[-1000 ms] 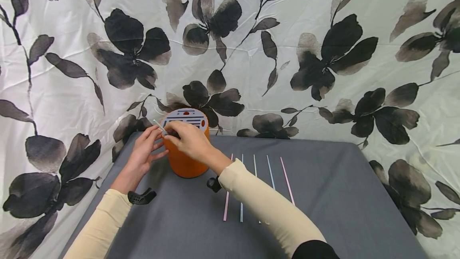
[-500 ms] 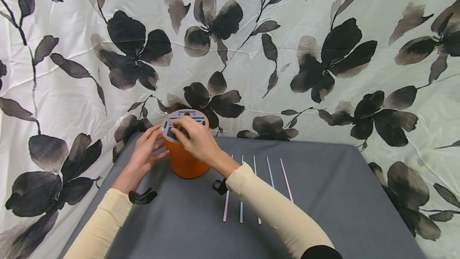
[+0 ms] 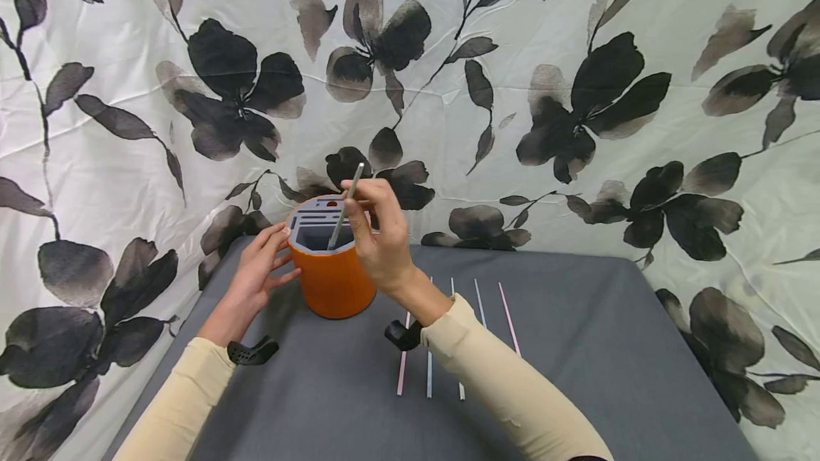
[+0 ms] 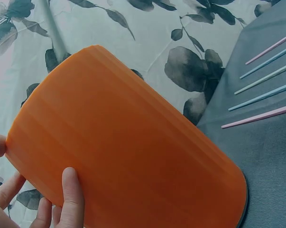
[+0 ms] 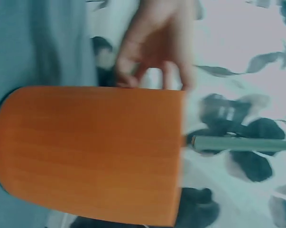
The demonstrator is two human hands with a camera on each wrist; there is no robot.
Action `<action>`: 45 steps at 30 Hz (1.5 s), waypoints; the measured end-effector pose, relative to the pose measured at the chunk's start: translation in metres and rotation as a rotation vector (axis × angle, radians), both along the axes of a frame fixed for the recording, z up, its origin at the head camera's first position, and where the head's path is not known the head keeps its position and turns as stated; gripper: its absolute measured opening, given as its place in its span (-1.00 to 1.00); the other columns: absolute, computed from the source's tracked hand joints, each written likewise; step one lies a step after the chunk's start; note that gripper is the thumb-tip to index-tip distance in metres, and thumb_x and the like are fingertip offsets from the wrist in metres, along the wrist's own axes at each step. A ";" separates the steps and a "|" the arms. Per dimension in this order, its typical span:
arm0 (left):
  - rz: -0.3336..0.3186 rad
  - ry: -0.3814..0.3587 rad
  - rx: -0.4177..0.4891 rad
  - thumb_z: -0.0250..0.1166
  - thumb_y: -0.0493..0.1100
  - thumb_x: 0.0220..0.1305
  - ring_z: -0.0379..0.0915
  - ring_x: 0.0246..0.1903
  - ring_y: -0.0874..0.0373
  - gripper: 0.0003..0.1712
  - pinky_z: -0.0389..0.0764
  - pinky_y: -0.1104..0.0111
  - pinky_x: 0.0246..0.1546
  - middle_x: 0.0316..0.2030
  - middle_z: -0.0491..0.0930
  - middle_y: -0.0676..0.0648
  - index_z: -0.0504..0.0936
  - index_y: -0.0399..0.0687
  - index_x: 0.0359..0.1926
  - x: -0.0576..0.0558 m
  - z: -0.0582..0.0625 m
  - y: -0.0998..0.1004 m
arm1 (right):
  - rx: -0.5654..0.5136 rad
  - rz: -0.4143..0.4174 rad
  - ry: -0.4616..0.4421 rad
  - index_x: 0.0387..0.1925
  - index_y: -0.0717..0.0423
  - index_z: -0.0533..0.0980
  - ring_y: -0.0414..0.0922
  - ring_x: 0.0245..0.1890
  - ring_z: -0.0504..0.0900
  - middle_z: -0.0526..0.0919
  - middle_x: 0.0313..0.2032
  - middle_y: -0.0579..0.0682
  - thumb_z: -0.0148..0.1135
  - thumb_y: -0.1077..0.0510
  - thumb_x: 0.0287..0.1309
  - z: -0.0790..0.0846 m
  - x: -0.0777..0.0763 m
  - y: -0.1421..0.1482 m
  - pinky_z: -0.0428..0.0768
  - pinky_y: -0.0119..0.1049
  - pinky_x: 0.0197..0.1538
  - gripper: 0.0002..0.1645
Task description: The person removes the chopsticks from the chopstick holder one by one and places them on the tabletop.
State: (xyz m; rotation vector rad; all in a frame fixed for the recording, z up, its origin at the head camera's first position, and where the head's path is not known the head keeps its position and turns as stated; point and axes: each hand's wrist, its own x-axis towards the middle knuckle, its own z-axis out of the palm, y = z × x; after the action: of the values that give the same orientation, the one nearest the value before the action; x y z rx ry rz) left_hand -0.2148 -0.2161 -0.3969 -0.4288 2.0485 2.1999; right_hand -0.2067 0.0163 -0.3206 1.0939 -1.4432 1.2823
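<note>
My right hand (image 3: 382, 233) pinches a pale green chopstick (image 3: 347, 205) between thumb and fingers. It stands tilted, its lower end at the large front compartment of an orange utensil holder (image 3: 334, 283); how deep that end sits I cannot tell. Grey and slotted, the holder's top (image 3: 307, 218) has small red spots. My left hand (image 3: 258, 269) touches the holder's left side and rim with fairly straight fingers, seen also at the lower left of the left wrist view. In the right wrist view the chopstick (image 5: 242, 144) shows beyond the rim; my right fingers are out of that picture.
Several pastel chopsticks lie in a row on the grey table (image 3: 576, 347), right of the holder, among them a pink chopstick (image 3: 509, 319) and a blue chopstick (image 3: 429, 375). My right forearm crosses above them. A flower-printed cloth (image 3: 474, 126) hangs behind the table.
My right hand has moved right and up from beside my left fingertips, turning the chopstick more upright over the front compartment. My left hand stays at the holder.
</note>
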 end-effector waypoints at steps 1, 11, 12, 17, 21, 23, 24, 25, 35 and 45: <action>0.000 -0.004 0.003 0.21 0.29 0.48 0.44 0.21 0.03 -0.24 0.79 0.33 -0.12 0.28 0.38 0.06 0.26 0.29 0.58 0.000 0.000 0.000 | -0.029 -0.004 -0.002 0.09 0.42 0.46 0.06 -0.19 0.64 0.58 -0.13 0.28 0.18 0.40 0.43 0.002 0.002 0.004 0.71 -0.27 -0.19 -0.73; -0.001 0.001 0.015 0.22 0.28 0.47 0.45 0.18 0.04 -0.24 0.79 0.32 -0.11 0.24 0.40 0.09 0.25 0.29 0.58 -0.001 0.000 0.002 | -0.199 -0.128 -0.079 -0.01 0.49 0.52 -0.11 -0.21 0.62 0.62 -0.14 0.28 0.18 0.18 0.51 -0.010 0.012 0.070 0.65 -0.46 -0.12 -0.65; 0.002 -0.003 0.012 0.21 0.27 0.48 0.45 0.18 0.04 -0.24 0.79 0.32 -0.12 0.24 0.40 0.09 0.25 0.29 0.58 -0.001 0.001 0.002 | -0.206 -0.136 -0.095 -0.01 0.50 0.52 -0.15 -0.22 0.60 0.63 -0.14 0.23 0.18 0.18 0.51 -0.014 0.013 0.078 0.64 -0.48 -0.14 -0.64; -0.002 -0.009 -0.005 0.18 0.26 0.50 0.44 0.20 0.03 -0.24 0.79 0.33 -0.12 0.30 0.38 0.07 0.21 0.27 0.60 -0.004 -0.001 0.001 | -0.186 -0.230 -0.192 0.02 0.50 0.54 -0.25 -0.23 0.59 0.64 -0.08 0.06 0.18 0.26 0.49 -0.038 0.018 0.126 0.61 -0.53 -0.19 -0.70; -0.004 -0.020 -0.010 0.18 0.27 0.50 0.41 0.25 0.01 -0.23 0.78 0.35 -0.12 0.35 0.35 0.05 0.20 0.29 0.60 -0.002 -0.002 0.003 | -0.142 -0.315 -0.281 0.08 0.46 0.57 -0.34 -0.22 0.57 0.64 -0.07 0.04 0.17 0.42 0.43 -0.058 0.025 0.165 0.60 -0.58 -0.11 -0.74; 0.002 -0.028 -0.008 0.19 0.27 0.49 0.39 0.25 0.01 -0.23 0.78 0.35 -0.12 0.32 0.37 0.08 0.21 0.30 0.60 0.001 -0.002 0.003 | -0.126 -0.353 -0.311 0.08 0.44 0.59 -0.35 -0.24 0.55 0.64 -0.08 0.01 0.18 0.50 0.37 -0.067 0.028 0.181 0.59 -0.60 -0.10 -0.71; 0.005 -0.029 -0.008 0.20 0.27 0.49 0.39 0.25 0.01 -0.23 0.78 0.36 -0.13 0.28 0.38 0.11 0.21 0.30 0.60 0.003 -0.002 0.003 | -0.117 -0.370 -0.325 0.09 0.42 0.60 -0.35 -0.25 0.54 0.64 -0.07 0.00 0.18 0.52 0.34 -0.071 0.030 0.188 0.58 -0.61 -0.10 -0.68; 0.008 -0.029 -0.008 0.20 0.27 0.49 0.39 0.24 0.02 -0.23 0.79 0.36 -0.13 0.25 0.39 0.13 0.22 0.30 0.59 0.004 -0.002 0.003 | -0.112 -0.387 -0.339 0.10 0.40 0.61 -0.35 -0.26 0.54 0.64 -0.06 -0.01 0.19 0.54 0.32 -0.075 0.031 0.196 0.58 -0.62 -0.11 -0.66; 0.000 -0.023 -0.023 0.24 0.32 0.44 0.45 0.13 0.11 -0.19 0.79 0.36 -0.12 0.20 0.39 0.16 0.23 0.31 0.59 0.006 0.000 0.001 | 0.074 -0.595 -0.766 0.15 0.16 0.66 -0.47 -0.32 0.55 0.70 -0.19 0.11 0.24 0.25 0.47 -0.113 0.040 0.258 0.48 -0.67 -0.31 -0.70; -0.040 -0.032 -0.023 0.22 0.30 0.46 0.45 0.13 0.11 -0.20 0.78 0.34 -0.09 0.22 0.37 0.14 0.20 0.31 0.60 0.003 0.004 0.000 | 0.339 -0.629 -1.102 0.16 0.21 0.65 -0.32 -0.35 0.64 0.78 -0.15 0.26 0.23 0.15 0.50 -0.152 0.036 0.295 0.55 -0.44 -0.42 -0.67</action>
State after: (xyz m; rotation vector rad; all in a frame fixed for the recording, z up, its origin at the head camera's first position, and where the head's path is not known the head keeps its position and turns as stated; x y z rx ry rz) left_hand -0.2118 -0.2165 -0.3931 -0.4183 2.0496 2.1355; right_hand -0.1705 0.3114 -0.4728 -0.0454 -2.6058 1.1995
